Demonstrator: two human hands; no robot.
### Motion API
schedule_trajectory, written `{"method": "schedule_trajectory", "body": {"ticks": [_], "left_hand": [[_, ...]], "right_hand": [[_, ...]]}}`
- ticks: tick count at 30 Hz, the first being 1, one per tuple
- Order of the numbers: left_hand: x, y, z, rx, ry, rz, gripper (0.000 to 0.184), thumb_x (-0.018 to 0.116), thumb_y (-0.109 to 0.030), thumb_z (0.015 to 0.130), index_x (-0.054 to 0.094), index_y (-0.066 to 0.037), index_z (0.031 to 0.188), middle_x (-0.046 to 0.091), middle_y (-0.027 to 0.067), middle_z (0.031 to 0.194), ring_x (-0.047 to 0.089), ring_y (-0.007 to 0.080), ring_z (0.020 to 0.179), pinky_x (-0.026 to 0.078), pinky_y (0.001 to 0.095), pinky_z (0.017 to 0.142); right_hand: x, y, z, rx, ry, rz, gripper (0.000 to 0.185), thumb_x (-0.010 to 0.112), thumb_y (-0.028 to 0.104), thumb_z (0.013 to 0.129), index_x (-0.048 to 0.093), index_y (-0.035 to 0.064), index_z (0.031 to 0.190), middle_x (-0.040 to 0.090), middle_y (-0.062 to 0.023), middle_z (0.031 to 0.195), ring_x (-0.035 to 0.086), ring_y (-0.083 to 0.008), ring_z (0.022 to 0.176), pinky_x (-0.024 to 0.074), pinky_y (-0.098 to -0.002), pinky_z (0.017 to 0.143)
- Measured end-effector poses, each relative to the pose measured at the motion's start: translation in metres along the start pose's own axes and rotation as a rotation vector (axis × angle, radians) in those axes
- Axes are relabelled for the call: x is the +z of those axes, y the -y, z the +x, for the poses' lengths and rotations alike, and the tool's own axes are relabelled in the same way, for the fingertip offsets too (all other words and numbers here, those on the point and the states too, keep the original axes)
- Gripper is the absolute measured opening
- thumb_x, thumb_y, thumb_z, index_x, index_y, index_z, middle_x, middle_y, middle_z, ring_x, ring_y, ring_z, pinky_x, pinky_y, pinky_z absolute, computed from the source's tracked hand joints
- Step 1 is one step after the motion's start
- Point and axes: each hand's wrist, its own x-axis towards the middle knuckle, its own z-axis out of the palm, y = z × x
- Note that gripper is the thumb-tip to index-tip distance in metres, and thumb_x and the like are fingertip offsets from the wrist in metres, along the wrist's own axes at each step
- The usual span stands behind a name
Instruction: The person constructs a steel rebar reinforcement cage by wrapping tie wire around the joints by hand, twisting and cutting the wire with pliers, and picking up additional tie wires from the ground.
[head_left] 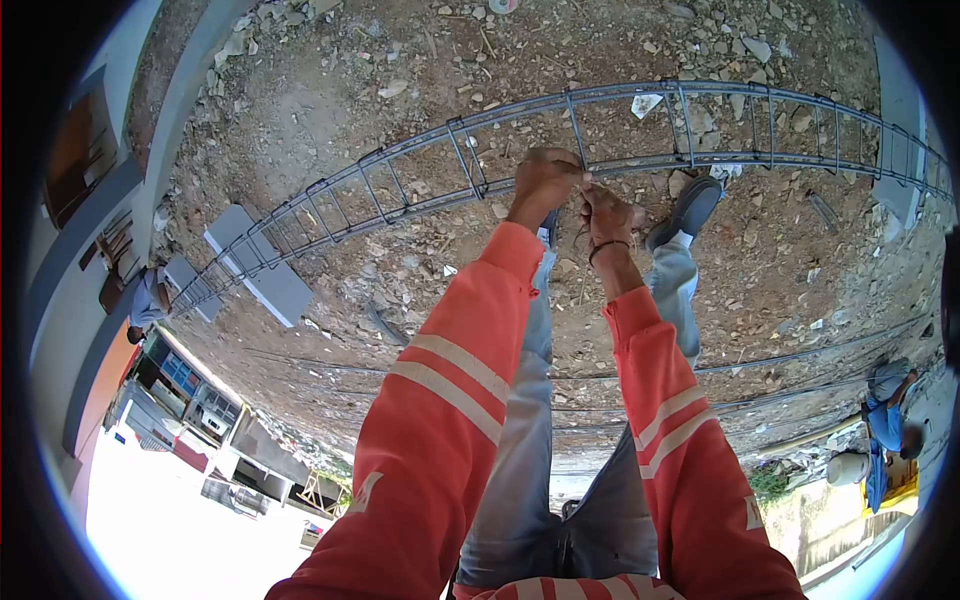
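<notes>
Across the stony ground [430,250], a long steel cage [668,160] ran left to right, just ahead of the person. The left hand [548,180], the nearer, closed on its lower bar; the right hand [608,214], clenched just short of it, held nothing I could make out.

The cage [690,158] runs left to right across the ground [320,110], just before the shoes [690,212], with both hands [548,180] at its middle. Its left stretch passes over the boards [262,275], toward one person [150,298] at that end. Another person [888,410] is well behind, to the right.
</notes>
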Motion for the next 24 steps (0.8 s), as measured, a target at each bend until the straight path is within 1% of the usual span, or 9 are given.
{"method": "schedule_trajectory", "body": {"ticks": [5,7,10,12,13,15,18,21,24], "left_hand": [[0.004,0.007,0.005,-0.056,-0.004,-0.111,0.019,0.085,-0.009,0.066,0.072,0.0,0.077,0.072,0.0078,0.075,0.067,0.0141,0.069,0.052,0.028,0.064],[0.006,0.001,-0.002,-0.105,-0.098,-0.039,0.021,0.086,-0.01,0.065,0.073,0.0,0.078,0.073,0.0088,0.076,0.068,0.0142,0.068,0.053,0.028,0.064],[0.01,0.0,-0.003,-0.087,-0.174,0.089,0.022,0.087,-0.012,0.065,0.074,-0.001,0.079,0.074,0.0089,0.078,0.068,0.0142,0.069,0.053,0.0281,0.064],[0.013,0.003,-0.004,-0.056,-0.185,0.079,0.022,0.087,-0.014,0.066,0.075,-0.001,0.08,0.074,0.0091,0.078,0.069,0.0143,0.069,0.053,0.0282,0.065],[0.013,0.003,-0.006,-0.029,-0.198,0.073,0.022,0.087,-0.016,0.067,0.076,-0.002,0.081,0.075,0.0093,0.079,0.069,0.0143,0.069,0.053,0.0284,0.065],[0.014,-0.003,-0.014,-0.022,-0.227,0.11,0.022,0.086,-0.018,0.068,0.076,-0.004,0.082,0.075,0.0096,0.079,0.069,0.0147,0.069,0.053,0.0286,0.065],[0.015,-0.003,-0.018,0.014,-0.264,0.145,0.021,0.085,-0.02,0.07,0.076,-0.006,0.083,0.075,0.0101,0.081,0.069,0.0158,0.07,0.053,0.029,0.064],[0.012,-0.001,-0.019,0.054,-0.258,0.116,0.02,0.084,-0.02,0.071,0.077,-0.006,0.084,0.075,0.0103,0.082,0.07,0.0169,0.071,0.053,0.0294,0.065],[0.012,0.002,-0.019,0.067,-0.231,0.089,0.021,0.083,-0.019,0.072,0.076,-0.005,0.086,0.075,0.0104,0.083,0.071,0.0176,0.073,0.054,0.0295,0.066]], "right_hand": [[-0.002,-0.002,0.005,0.03,0.057,0.013,0.023,0.07,0.026,0.09,0.066,0.0038,0.085,0.059,0.0005,0.067,0.052,-0.007,0.053,0.0378,-0.022,0.045],[-0.003,0.002,0.003,0.031,0.07,-0.009,0.024,0.069,0.026,0.091,0.066,0.0031,0.085,0.058,0.0002,0.067,0.053,-0.0072,0.054,0.0383,-0.0226,0.045],[-0.016,0.005,0.001,0.018,0.075,-0.214,0.024,0.066,0.024,0.092,0.066,0.0021,0.084,0.06,-0.0018,0.064,0.059,-0.0089,0.059,0.0436,-0.0246,0.047],[-0.026,0.007,0.002,-0.247,0.012,-0.808,0.022,0.064,0.022,0.089,0.068,0.001,0.083,0.066,-0.0097,0.065,0.067,-0.0207,0.063,0.0515,-0.0341,0.055],[-0.023,0.021,-0.006,-0.247,0.014,-0.812,0.022,0.064,0.022,0.089,0.068,0.001,0.083,0.066,-0.0097,0.065,0.067,-0.0207,0.063,0.0515,-0.0341,0.055],[-0.02,0.058,-0.019,-0.506,0.062,-1.223,0.024,0.065,0.03,0.082,0.074,0.0086,0.084,0.07,-0.0204,0.087,0.069,-0.0382,0.082,0.0553,-0.0466,0.076],[-0.008,0.095,-0.01,-0.594,0.194,-1.434,0.02,0.064,0.026,0.083,0.075,0.0099,0.086,0.071,-0.0193,0.09,0.069,-0.038,0.086,0.0561,-0.0469,0.078],[0.0,0.111,0.016,-0.671,0.185,-1.605,0.02,0.063,0.025,0.083,0.075,0.0109,0.089,0.071,-0.019,0.094,0.069,-0.0389,0.09,0.0562,-0.0477,0.079],[0.019,0.119,0.031,-0.586,0.144,-1.673,0.021,0.068,0.026,0.081,0.074,0.0108,0.095,0.071,-0.0191,0.097,0.069,-0.0376,0.093,0.057,-0.0471,0.079]]}}
